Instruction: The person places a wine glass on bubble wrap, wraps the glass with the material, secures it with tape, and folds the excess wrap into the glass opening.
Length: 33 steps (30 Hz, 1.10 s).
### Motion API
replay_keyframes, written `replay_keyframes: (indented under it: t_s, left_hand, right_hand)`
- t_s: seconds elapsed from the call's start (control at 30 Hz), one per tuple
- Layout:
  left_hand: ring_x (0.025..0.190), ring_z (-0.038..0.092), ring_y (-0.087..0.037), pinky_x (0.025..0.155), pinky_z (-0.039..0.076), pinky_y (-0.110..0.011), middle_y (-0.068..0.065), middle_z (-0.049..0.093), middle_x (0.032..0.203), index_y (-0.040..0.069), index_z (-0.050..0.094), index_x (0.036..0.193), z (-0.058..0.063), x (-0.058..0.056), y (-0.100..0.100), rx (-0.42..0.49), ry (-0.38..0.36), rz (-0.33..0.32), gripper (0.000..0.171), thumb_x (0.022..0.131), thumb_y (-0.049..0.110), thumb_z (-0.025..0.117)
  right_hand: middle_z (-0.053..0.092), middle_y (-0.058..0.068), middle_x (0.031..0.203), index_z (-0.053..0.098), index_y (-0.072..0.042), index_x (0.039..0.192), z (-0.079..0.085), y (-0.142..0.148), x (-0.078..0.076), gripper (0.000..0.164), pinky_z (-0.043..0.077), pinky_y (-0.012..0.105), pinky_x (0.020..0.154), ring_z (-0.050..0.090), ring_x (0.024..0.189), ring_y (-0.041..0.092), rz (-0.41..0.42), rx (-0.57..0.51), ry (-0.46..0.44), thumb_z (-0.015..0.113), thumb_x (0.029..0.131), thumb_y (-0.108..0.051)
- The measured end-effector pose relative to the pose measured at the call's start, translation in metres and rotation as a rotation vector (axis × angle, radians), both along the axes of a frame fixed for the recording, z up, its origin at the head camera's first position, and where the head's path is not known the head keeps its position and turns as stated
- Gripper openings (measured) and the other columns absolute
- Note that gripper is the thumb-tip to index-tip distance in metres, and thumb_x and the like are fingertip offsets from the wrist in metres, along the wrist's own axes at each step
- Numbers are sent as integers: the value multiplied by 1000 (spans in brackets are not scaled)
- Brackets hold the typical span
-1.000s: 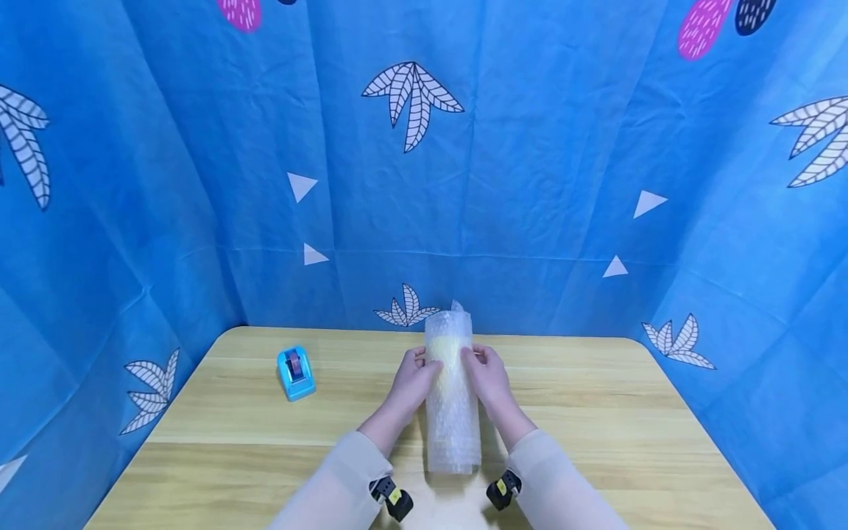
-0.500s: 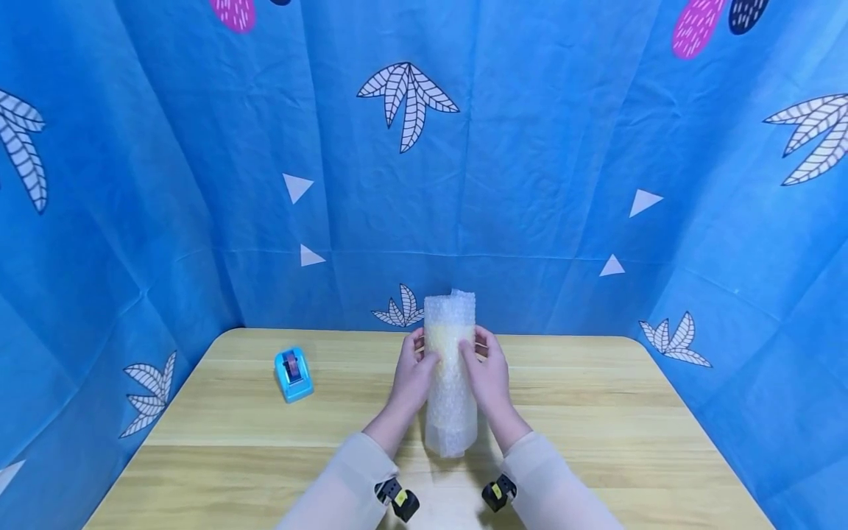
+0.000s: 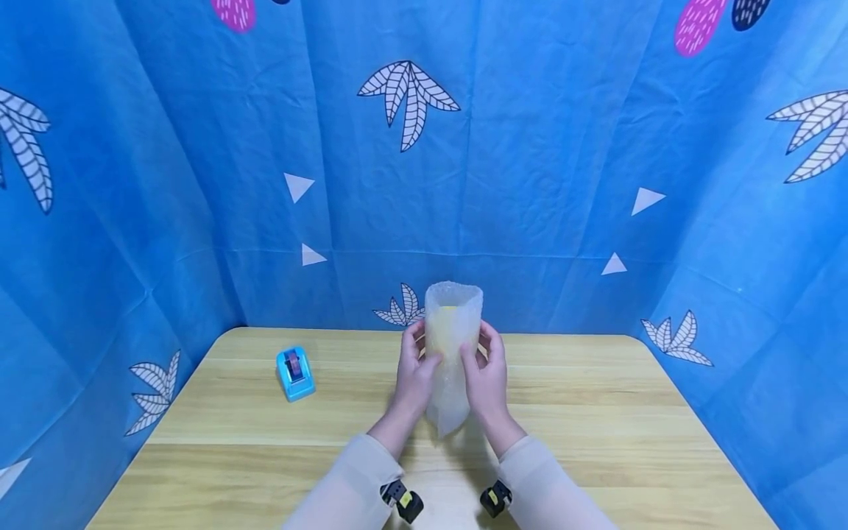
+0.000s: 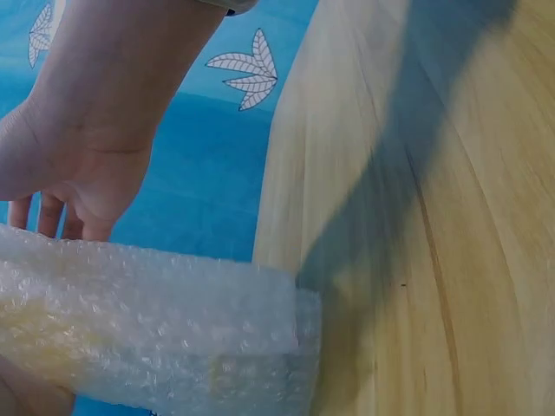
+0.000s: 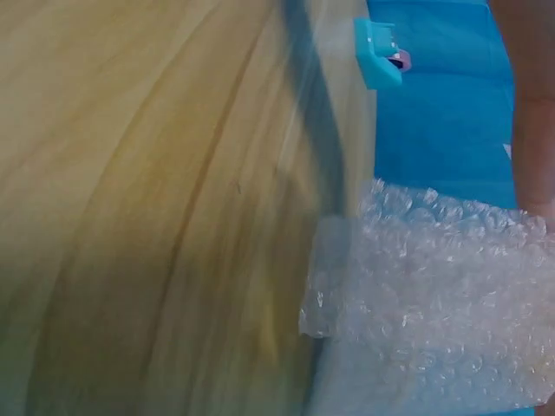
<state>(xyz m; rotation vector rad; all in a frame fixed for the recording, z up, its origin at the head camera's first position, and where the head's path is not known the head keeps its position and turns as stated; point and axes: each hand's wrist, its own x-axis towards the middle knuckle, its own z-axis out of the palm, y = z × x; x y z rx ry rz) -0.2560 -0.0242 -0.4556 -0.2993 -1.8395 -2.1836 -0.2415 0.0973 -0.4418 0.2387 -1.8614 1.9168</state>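
A bubble-wrap bundle (image 3: 451, 368), rolled into a tube, stands tilted over the table between both hands. Through the layers, and at the open upper end, something yellow shows; its kind is hidden by the wrap. My left hand (image 3: 414, 375) grips the tube's left side, thumb on the near face. Across from it, my right hand (image 3: 486, 377) holds the other side the same way. The left wrist view shows the bubble wrap (image 4: 191, 316) lying across the lower left. In the right wrist view the wrap's loose lower end (image 5: 434, 290) is seen close up.
A blue tape dispenser (image 3: 295, 374) stands on the wooden table (image 3: 583, 427), to the left of the hands. Behind the table's far edge hangs a blue patterned curtain (image 3: 543, 184), which also encloses both sides.
The bundle has risen and tipped, so its upper end now faces the head camera and shows its opening. Both hands moved slightly with it and kept their hold.
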Motion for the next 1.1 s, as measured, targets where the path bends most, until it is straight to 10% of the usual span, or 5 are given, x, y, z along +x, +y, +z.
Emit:
replay_keyframes:
  t_s: [0.4,0.77,1.1]
  left_hand:
    - [132,42,-30,110,38,-50,-11,39,150,10,31,154,-10,1,-1,-81,51,-14,78,81,-8,49]
    - [137,37,-25,115,25,-57,-4,33,157,22,19,158,-8,3,-1,-101,92,-66,84,90,35,67]
    - [128,46,-22,109,35,-55,-2,45,146,26,23,156,-2,3,3,-96,78,-46,86,87,43,72]
  right_hand:
    - [48,18,138,34,2,142,-30,2,-9,49,41,25,106,47,127,26,37,-9,108,56,98,-4]
    - [43,12,145,31,-6,150,-31,4,-7,57,35,45,111,42,131,24,72,63,180,52,97,-2]
    - [43,10,148,32,-11,153,-27,5,-9,57,35,48,108,42,132,26,82,73,193,49,99,-11]
